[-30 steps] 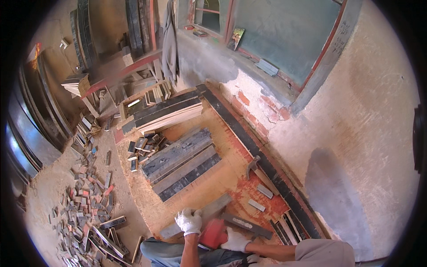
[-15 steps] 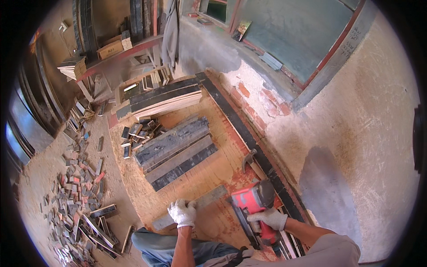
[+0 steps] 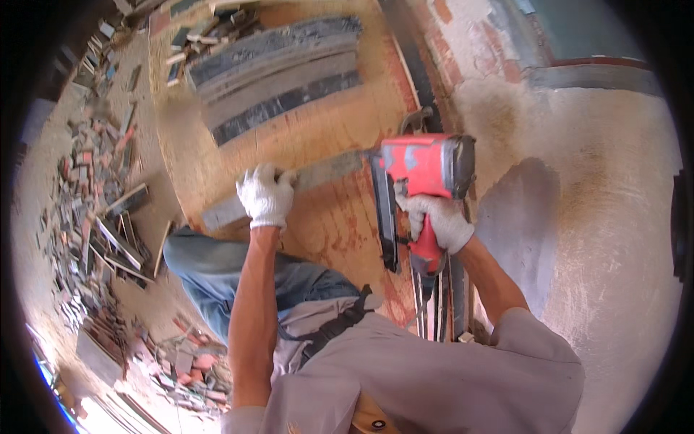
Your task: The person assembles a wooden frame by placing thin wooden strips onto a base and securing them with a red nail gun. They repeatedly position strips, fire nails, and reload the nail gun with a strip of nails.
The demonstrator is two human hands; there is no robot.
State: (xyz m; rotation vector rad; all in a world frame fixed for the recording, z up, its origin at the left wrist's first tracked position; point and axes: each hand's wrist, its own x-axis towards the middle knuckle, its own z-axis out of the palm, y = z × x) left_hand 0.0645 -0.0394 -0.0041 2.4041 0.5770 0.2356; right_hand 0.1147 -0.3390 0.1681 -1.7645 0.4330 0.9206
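My left hand (image 3: 266, 195), in a white glove, presses down on a long grey wooden strip (image 3: 329, 171) that lies across a plywood board (image 3: 318, 130). My right hand (image 3: 436, 219), also gloved, grips the handle of a red nail gun (image 3: 423, 170). The gun's nose sits at the right end of the strip, and its long black magazine (image 3: 387, 220) points back toward me. My bent knee in blue jeans (image 3: 217, 271) rests just below the left hand.
Several grey and dark strips (image 3: 278, 69) lie side by side farther up the board. Small wood offcuts (image 3: 87, 181) litter the floor to the left. A plastered wall (image 3: 600, 217) rises on the right, with dark strips (image 3: 441, 318) along its base.
The view has closed in on the board. My right hand has carried the nail gun up to the right end of the strip, while my left hand stays on the strip.
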